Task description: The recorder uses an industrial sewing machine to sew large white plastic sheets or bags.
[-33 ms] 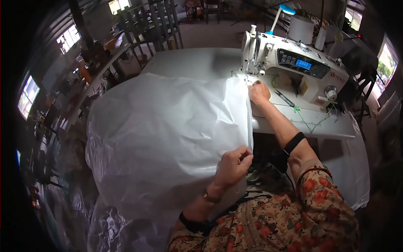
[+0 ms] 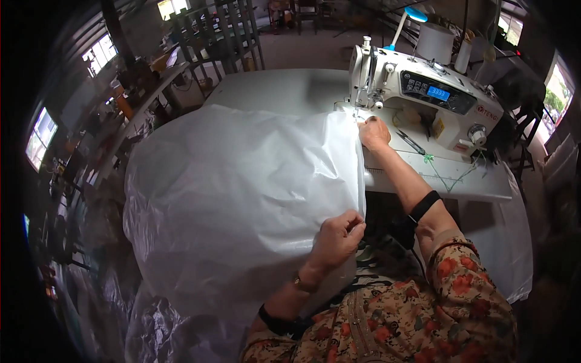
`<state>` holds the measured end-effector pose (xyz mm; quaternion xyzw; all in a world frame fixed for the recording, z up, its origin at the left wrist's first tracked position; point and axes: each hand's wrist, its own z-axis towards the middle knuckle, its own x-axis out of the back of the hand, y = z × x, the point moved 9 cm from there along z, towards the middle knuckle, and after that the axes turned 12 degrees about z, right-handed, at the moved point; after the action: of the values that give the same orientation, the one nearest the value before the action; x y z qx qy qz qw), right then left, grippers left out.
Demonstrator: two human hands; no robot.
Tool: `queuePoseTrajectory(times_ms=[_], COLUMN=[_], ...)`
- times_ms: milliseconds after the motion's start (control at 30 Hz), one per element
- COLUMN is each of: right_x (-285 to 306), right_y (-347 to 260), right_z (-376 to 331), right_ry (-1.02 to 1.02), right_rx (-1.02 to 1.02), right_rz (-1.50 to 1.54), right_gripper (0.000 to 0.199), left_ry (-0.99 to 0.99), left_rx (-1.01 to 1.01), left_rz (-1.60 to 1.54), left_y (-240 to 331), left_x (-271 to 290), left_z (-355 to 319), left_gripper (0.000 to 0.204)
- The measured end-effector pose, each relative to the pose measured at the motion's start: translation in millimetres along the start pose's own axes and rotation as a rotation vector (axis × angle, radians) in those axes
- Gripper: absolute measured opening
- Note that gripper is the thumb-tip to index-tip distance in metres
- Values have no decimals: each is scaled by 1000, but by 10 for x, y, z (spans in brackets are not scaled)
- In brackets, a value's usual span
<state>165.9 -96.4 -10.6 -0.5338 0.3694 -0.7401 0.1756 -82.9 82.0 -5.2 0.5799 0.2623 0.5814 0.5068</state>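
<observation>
A large white, slightly shiny sheet [image 2: 242,193] billows over the table and down toward my lap. My left hand [image 2: 339,237] pinches its right edge close to my body. My right hand [image 2: 374,133] holds the same edge farther up, fingers curled on it just in front of the needle of a white sewing machine [image 2: 423,91]. The edge runs taut between the two hands. The machine has a small lit blue display on its front.
The white sewing table [image 2: 466,184] carries a slim metal tool [image 2: 411,143] beside the machine. A blue-headed lamp [image 2: 415,14] and a white roll [image 2: 436,42] stand behind it. More crumpled sheeting [image 2: 151,320] lies low at the left. Shelves and clutter line the far left.
</observation>
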Motion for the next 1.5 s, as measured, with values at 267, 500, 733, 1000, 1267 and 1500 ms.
queuePoseTrajectory(times_ms=[267,500,733,1000,1267,1500], right_x=[-45,-85,-112,-68,-194,-306], right_y=[-164,-288,-369,-409,-570,-681], right_z=[-26,-49,-132,-278,-328,-439], right_ry=[-68,-56,-29,87,-32,-95], right_rx=[123,269,290,388,472,627], right_rz=[-146,-243,-292,-294,-470,-564], right_gripper=[37,36,20,10,12,10], left_ry=[-3,-2,12,11,-3,-2], left_rx=[5,-13,-9,-3,14,13], left_rz=[-42,-47,-55,-39,-78,-83], left_y=[-5,-52,-66,-89,-156,-158], left_x=[-57,-147,-177,-191,-249,-235], left_z=[-2,6,-9,-6,-21,5], left_gripper=[13,12,12,14,10,13])
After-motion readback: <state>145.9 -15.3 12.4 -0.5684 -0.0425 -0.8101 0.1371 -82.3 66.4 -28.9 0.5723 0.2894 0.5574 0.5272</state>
